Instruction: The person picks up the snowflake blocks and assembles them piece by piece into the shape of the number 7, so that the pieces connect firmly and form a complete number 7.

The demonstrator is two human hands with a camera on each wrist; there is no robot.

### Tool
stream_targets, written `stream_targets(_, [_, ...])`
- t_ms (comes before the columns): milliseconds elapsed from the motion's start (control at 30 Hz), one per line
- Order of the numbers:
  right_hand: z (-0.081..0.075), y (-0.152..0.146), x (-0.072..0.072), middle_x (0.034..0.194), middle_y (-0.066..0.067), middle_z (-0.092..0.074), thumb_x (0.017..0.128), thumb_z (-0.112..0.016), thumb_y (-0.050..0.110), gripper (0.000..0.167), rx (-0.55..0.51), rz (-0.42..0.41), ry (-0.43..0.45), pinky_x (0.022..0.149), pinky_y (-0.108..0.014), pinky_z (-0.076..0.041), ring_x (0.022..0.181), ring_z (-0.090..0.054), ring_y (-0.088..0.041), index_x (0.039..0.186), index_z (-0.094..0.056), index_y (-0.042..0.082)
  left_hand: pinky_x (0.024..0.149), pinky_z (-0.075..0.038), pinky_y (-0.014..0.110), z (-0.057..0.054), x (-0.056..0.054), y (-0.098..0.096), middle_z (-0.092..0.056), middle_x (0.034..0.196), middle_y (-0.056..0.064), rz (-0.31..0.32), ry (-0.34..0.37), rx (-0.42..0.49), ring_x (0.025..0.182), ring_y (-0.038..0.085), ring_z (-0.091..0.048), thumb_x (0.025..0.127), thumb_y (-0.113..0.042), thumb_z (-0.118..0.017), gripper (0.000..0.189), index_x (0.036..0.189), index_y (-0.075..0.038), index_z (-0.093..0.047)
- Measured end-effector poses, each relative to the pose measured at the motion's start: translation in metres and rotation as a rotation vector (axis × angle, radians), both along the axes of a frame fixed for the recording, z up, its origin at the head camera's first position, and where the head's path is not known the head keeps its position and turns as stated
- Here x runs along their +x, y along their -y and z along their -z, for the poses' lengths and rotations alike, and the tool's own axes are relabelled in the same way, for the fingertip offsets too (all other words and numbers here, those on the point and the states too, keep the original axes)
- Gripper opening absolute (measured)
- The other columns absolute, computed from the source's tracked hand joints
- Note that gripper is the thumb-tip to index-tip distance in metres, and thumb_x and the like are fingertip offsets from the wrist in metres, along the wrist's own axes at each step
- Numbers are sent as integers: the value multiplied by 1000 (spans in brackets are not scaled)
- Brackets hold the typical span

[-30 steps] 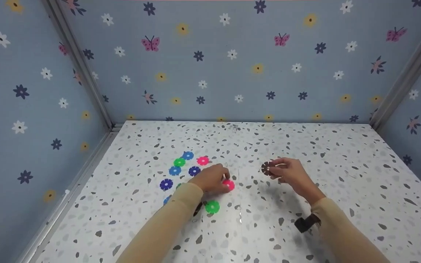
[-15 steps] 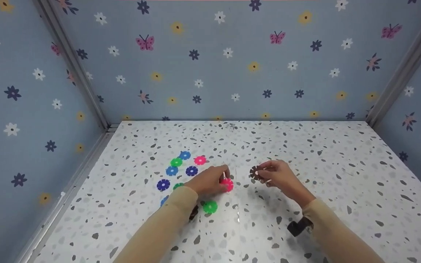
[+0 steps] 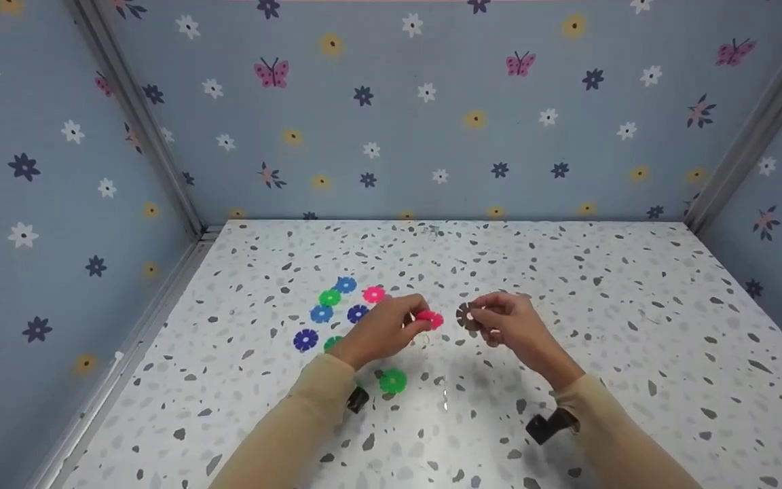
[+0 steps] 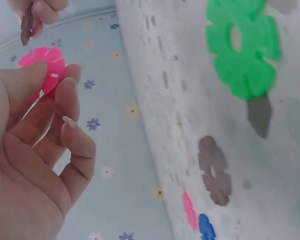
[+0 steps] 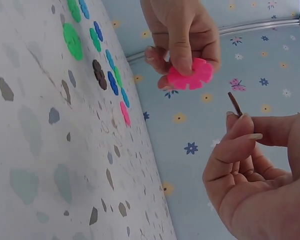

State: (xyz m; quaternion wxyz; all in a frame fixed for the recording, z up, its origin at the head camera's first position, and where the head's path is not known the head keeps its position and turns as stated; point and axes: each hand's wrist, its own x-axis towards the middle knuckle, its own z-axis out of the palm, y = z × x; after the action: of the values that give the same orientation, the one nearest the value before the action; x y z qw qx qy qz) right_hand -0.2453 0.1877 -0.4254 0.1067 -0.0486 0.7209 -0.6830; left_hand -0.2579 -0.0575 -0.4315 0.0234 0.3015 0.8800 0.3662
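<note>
Left hand [image 3: 381,329]: raised off the surface, thumb and fingers pinched together, forearm in a beige sleeve entering from 7 o'clock. Right hand [image 3: 510,322]: at 3 o'clock of the left, fingertips pinched, apparently also lifted; beige sleeve from 5 o'clock.

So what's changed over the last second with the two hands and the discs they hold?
The left hand lifted the pink notched plastic disc off the speckled table; the right hand brought the brown notched disc leftward toward it. The loose discs, including the green one, stayed put.
</note>
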Motion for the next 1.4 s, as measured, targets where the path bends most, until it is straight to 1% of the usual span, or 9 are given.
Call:
stream_targets(167, [-3, 9, 6, 93, -16, -71, 96, -64, 8, 20, -11, 29, -1, 55, -23, -48, 68, -60, -17, 111, -61, -4, 62, -50, 21, -2, 9, -6, -64, 82, -5, 30, -190, 19, 67, 7, -55, 101, -22, -60, 10, 103, -13, -64])
stream_targets(267, [-2, 11, 7, 92, -16, -71, 95, -64, 9, 21, -16, 28, -1, 54, -24, -50, 65, -59, -17, 112, -61, -3, 58, -48, 19, -1, 11, -8, -62, 78, -6, 30, -263, 9, 62, 6, -53, 101, -21, -60, 11, 104, -11, -64])
stream_targets(367, [-1, 12, 7, 91, -17, -71, 95, -65, 10, 23, -20, 18, -1, 54, -25, -52, 62, -59, -17, 112, -61, -4, 57, -47, 18, 0, 12, -8, -62, 76, -6, 30, -307, 5, 60, 6, -51, 100, -21, -60, 12, 104, -11, -65])
stream_targets(500, [1, 13, 8, 89, -16, -71, 95, -66, 11, 23, -28, 26, 1, 53, -25, -53, 60, -59, -16, 111, -60, -4, 57, -47, 18, 3, 14, -8, -60, 74, -5, 39, -316, 49, 61, 7, -50, 100, -20, -61, 13, 100, -9, -68])
stream_targets(633, [2, 14, 9, 88, -15, -71, 96, -65, 10, 22, -42, 40, -11, 53, -26, -53, 61, -59, -16, 111, -59, -5, 60, -48, 18, 4, 15, -9, -61, 75, -4, 31, -314, 77, 63, 7, -51, 101, -17, -60, 15, 98, -7, -71])
stream_targets(900, [4, 17, 10, 87, -15, -70, 95, -62, -1, 12, -79, 118, -42, 52, -24, -52, 62, -59, -16, 106, -58, -5, 65, -50, 16, 3, 15, -13, -68, 77, -1, 36, -399, 40, 63, 7, -54, 101, -17, -58, 19, 100, -6, -73])
stream_targets(1100, [5, 19, 12, 86, -15, -68, 94, -61, -3, 9, -101, 103, -56, 51, -24, -52, 60, -58, -16, 103, -57, -4, 63, -49, 15, 6, 17, -13, -70, 77, 0, 28, -436, 47, 61, 7, -56, 100, -14, -61, 16, 97, -5, -74])
stream_targets(1300, [1, 18, 13, 83, -16, -67, 94, -60, -5, 7, -96, 121, -62, 49, -23, -50, 59, -57, -16, 100, -58, -4, 65, -49, 13, 3, 17, -19, -70, 76, 1, 48, -489, 48, 60, 8, -57, 100, -16, -60, 18, 98, -5, -75])
stream_targets(1400, [1, 21, 12, 83, -16, -67, 94, -59, -6, 7, -90, 109, -44, 50, -23, -51, 59, -58, -17, 100, -58, -4, 64, -49, 14, 3, 17, -19, -69, 74, 1, 46, -507, 34, 59, 8, -55, 100, -15, -61, 17, 96, -5, -75])
